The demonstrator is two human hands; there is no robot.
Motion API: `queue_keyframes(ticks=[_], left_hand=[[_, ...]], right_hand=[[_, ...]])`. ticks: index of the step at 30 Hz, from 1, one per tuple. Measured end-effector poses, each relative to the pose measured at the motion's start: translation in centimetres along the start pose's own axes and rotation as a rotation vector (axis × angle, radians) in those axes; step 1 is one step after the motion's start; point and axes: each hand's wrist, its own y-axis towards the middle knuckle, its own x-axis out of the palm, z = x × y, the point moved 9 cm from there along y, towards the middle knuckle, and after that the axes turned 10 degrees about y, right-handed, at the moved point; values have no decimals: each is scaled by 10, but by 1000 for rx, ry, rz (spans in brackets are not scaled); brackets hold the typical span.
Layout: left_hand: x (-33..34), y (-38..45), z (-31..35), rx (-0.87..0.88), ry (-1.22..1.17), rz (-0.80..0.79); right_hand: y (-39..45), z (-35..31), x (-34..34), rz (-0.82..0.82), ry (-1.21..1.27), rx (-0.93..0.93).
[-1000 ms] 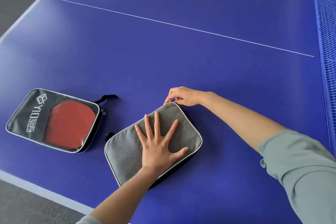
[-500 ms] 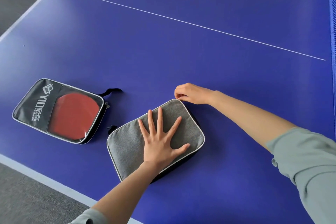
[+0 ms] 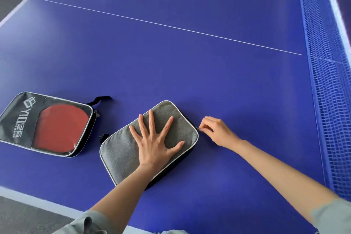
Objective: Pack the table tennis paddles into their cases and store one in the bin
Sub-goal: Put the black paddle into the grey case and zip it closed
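With the left hand [image 3: 155, 144] flat on the grey case [image 3: 150, 142] and the right hand [image 3: 218, 132] pinching the zipper pull [image 3: 198, 128], its grip risked slipping at the corner.

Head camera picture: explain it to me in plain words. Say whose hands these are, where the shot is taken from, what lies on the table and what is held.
No machine here: a person wears a camera on the head, looking down at their own hands. The left hand presses flat on a grey paddle case on the blue table tennis table. The right hand pinches something small at the case's edge, probably the zipper pull. To the left lies a black case with a red paddle showing through its window. The net runs along the right.
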Motion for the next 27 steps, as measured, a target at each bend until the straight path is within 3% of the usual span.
queue_keyframes(ticks=[11,16,18,23,27], left_hand=[[0,1,0,6,1,-49],[-5,10,-6,-16,50,-122],[-5,11,-9,-78,48,-184],[1,4,-13,-209,29,-346],[-11,17,4,63,-65,-107]], right_hand=[[-90,2,57,537,585,462],[-80,2,65,661,801,567],[-71,4,60,694,788,595],[-27,0,19,642,405,524],[13,-8,-4,518,248,400]])
